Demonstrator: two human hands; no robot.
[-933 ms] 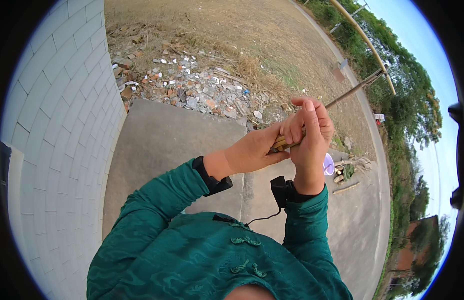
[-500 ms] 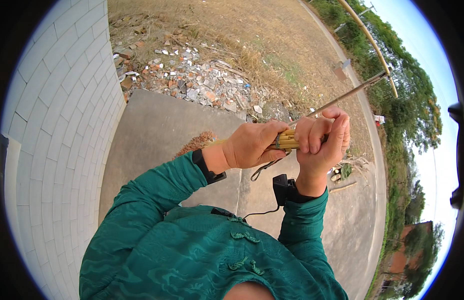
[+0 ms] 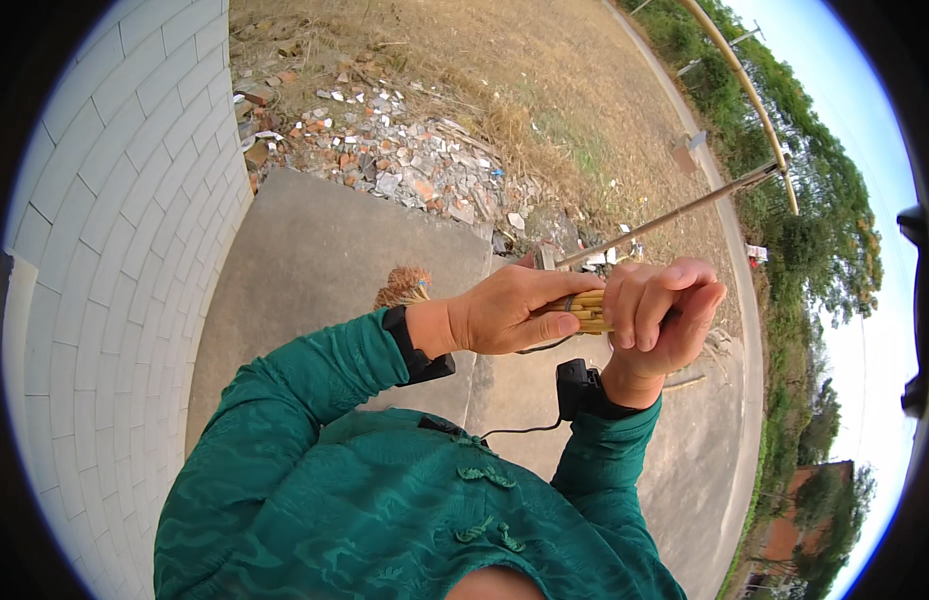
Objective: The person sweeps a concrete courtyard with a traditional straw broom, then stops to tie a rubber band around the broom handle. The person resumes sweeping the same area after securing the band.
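Observation:
A bundle of yellow stalks (image 3: 591, 312) with reddish-brown bushy seed heads (image 3: 404, 287), like a hand broom of sorghum, lies across in front of me. My left hand (image 3: 509, 308) wraps round its middle, thumb along the stalks, next to a dark tie (image 3: 569, 300). Closed over the stalks' right end is my right hand (image 3: 659, 308), fingers curled; the stalk ends are hidden inside it. Beyond the hands a wooden rod (image 3: 674, 214) runs from a small block (image 3: 544, 257) to a curved bamboo pole (image 3: 741, 80). Below the bundle, a dark cord shows partly.
A white block wall (image 3: 134, 260) rises on the left. Concrete paving (image 3: 324, 260) lies under me. Broken brick and tile rubble (image 3: 414, 165) is heaped beyond it, before dry grass (image 3: 484, 50). Trees (image 3: 814, 190) stand at the right.
Both hands have shifted slightly right and down with the bundle. More of its reddish seed heads now shows left of my left wrist, and the block on the rod has come into view.

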